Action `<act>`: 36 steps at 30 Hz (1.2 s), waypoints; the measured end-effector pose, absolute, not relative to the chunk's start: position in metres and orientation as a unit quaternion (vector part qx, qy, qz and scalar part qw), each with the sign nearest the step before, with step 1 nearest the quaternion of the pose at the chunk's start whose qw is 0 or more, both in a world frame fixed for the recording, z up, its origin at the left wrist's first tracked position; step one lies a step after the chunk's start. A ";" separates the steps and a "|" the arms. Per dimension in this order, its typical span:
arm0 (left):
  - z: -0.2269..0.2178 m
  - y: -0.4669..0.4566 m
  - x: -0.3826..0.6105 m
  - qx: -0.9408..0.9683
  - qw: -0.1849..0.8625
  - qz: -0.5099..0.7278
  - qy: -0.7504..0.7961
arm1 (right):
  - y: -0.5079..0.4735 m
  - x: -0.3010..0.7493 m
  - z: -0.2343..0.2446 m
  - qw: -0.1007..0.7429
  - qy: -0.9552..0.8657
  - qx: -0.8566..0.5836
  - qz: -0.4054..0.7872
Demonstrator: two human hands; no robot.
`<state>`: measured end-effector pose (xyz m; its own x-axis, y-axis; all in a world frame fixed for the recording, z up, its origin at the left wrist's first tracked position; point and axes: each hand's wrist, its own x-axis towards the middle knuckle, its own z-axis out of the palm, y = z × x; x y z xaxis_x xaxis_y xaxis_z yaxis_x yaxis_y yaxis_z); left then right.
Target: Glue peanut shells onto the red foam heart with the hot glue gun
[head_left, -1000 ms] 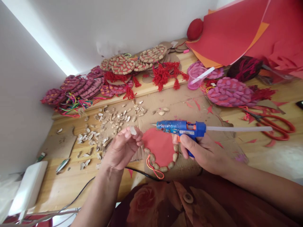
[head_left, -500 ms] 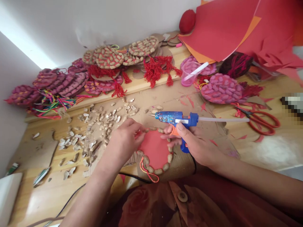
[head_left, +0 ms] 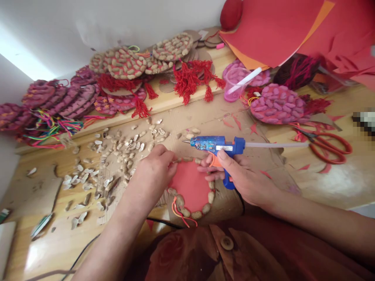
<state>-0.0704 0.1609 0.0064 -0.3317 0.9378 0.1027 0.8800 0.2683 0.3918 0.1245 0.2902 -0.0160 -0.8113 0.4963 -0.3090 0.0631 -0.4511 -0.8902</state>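
A round red disc (head_left: 190, 185) lies on cardboard in front of me, with peanut shells glued along its rim and an orange cord loop at its lower edge. My left hand (head_left: 154, 169) presses its fingertips on the disc's upper left rim; whether a shell is under them is hidden. My right hand (head_left: 243, 177) grips a blue hot glue gun (head_left: 216, 146) with an orange trigger. The gun lies level, nozzle pointing left just above the disc's top edge. A clear glue stick (head_left: 275, 144) juts from its back.
Loose peanut shells (head_left: 123, 150) are scattered left of the disc. Finished shell-covered discs with red tassels (head_left: 137, 66) and purple ones (head_left: 277, 104) line the back ledge. Red scissors (head_left: 328, 144) lie at right, red paper sheets (head_left: 278, 27) at the upper right, a black cable (head_left: 164, 221) near my body.
A second ago my left hand held a shell up by the gun's nozzle. It has since come down onto the disc's upper left rim. The glue gun has stayed level.
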 end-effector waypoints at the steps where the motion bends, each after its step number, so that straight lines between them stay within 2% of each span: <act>1: 0.007 0.161 -0.071 0.573 0.078 0.188 0.794 | 0.290 0.125 -0.016 0.134 -0.506 -0.276 0.806; 23: 0.014 0.166 -0.068 0.583 0.083 0.070 0.805 | 0.290 0.125 -0.016 0.138 -0.512 -0.279 0.801; 32: 0.014 0.167 -0.069 0.588 0.095 0.070 0.800 | 0.291 0.125 -0.019 0.130 -0.513 -0.277 0.802; 36: 0.010 0.159 -0.075 0.601 0.084 0.124 0.785 | 0.291 0.125 -0.017 0.125 -0.516 -0.280 0.800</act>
<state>-0.0750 0.1594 0.0102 -0.2627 0.9647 0.0177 0.9231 0.2459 0.2958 0.1250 0.2908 -0.0167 -0.8122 0.4886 -0.3187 0.0884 -0.4370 -0.8951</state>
